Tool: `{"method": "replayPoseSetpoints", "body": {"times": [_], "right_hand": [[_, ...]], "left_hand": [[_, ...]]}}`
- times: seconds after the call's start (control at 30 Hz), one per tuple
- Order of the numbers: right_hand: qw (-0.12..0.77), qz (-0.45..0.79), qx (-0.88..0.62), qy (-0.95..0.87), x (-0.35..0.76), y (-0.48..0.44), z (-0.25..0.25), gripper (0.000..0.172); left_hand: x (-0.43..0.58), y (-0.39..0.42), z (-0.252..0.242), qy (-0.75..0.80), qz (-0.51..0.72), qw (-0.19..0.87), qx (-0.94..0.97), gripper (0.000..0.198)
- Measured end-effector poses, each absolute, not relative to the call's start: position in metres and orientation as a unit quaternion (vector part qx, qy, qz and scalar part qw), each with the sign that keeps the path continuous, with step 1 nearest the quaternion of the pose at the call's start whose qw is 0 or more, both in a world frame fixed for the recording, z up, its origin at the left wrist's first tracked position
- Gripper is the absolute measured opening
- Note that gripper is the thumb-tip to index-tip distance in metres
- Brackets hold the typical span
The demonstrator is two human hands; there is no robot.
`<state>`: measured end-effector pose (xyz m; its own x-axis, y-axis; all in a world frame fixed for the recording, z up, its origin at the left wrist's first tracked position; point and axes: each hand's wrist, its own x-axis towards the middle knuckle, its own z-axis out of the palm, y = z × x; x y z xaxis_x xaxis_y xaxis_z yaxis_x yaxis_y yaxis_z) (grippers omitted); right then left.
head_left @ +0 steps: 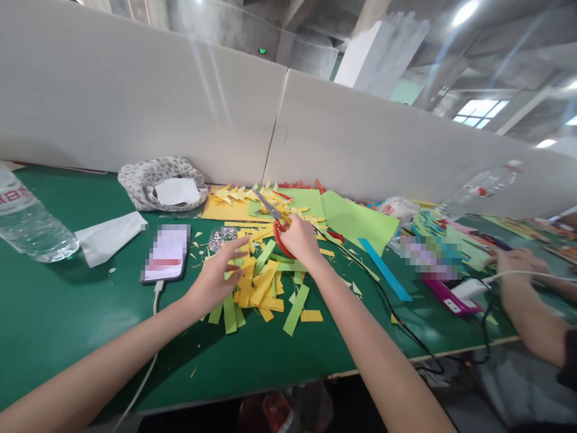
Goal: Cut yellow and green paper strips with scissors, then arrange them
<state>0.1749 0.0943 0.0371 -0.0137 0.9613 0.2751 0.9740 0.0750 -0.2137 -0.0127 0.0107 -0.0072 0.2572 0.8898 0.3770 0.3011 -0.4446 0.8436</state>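
Note:
My right hand [301, 240] is closed around the red handles of a pair of scissors [270, 207], whose blades point up and to the left. With its fingers spread, my left hand [220, 273] reaches over the left side of a pile of yellow paper strips [259, 282]; I see nothing held in it. Green paper strips [296, 310] lie among the yellow ones. Beyond the scissors, cut yellow paper pieces with pointed edges [232, 193] rest on sheets of yellow and green paper [356, 219]. Small paper scraps are scattered around the pile.
A phone [166, 252] with a white cable lies left, near a white tissue [112, 237] and a water bottle [31, 216]. A patterned cloth bag [162, 183] stands behind. To the right are a blue strip [385, 270], black cable, power strip [451, 297] and another person's hands [518, 267].

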Motion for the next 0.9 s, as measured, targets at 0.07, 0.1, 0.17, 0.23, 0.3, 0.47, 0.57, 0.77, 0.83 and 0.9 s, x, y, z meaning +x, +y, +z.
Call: {"method": "replayPoseSetpoints", "body": {"times": [0.07, 0.1, 0.17, 0.23, 0.3, 0.47, 0.57, 0.77, 0.83, 0.9], "right_hand": [[0.163, -0.017, -0.674, -0.721, 0.161, 0.11, 0.03, 0.024], [0.156, -0.018, -0.674, -0.722, 0.155, 0.116, 0.027, 0.025], [0.142, -0.018, -0.676, -0.723, 0.147, 0.124, 0.019, 0.023], [0.131, -0.016, -0.676, -0.725, 0.142, 0.128, 0.013, 0.022], [0.127, -0.011, -0.676, -0.726, 0.139, 0.129, 0.008, 0.022], [0.156, 0.008, -0.677, -0.719, 0.132, 0.127, 0.003, 0.025], [0.201, 0.023, -0.674, -0.711, 0.132, 0.128, 0.009, 0.021], [0.331, 0.09, -0.633, -0.694, 0.149, 0.12, 0.046, 0.022], [0.476, 0.251, -0.551, -0.638, 0.152, 0.108, 0.058, 0.027], [0.542, 0.393, -0.467, -0.577, 0.154, 0.089, 0.065, 0.031]], "left_hand": [[-0.012, 0.01, -0.008, 0.416, 0.435, 0.357, 0.714, 0.042], [-0.012, 0.009, -0.008, 0.425, 0.421, 0.359, 0.717, 0.034], [-0.012, 0.007, -0.006, 0.443, 0.394, 0.342, 0.729, 0.012], [-0.011, 0.006, -0.003, 0.447, 0.394, 0.323, 0.735, 0.014], [-0.009, 0.005, -0.001, 0.44, 0.427, 0.312, 0.725, 0.011], [-0.009, 0.004, 0.002, 0.452, 0.418, 0.336, 0.713, 0.009], [-0.01, 0.003, 0.003, 0.461, 0.401, 0.353, 0.708, 0.026], [-0.008, 0.005, 0.003, 0.438, 0.414, 0.482, 0.636, 0.023], [-0.007, 0.006, 0.004, 0.422, 0.415, 0.54, 0.599, 0.02], [-0.007, 0.006, 0.006, 0.41, 0.422, 0.578, 0.565, 0.028]]}}
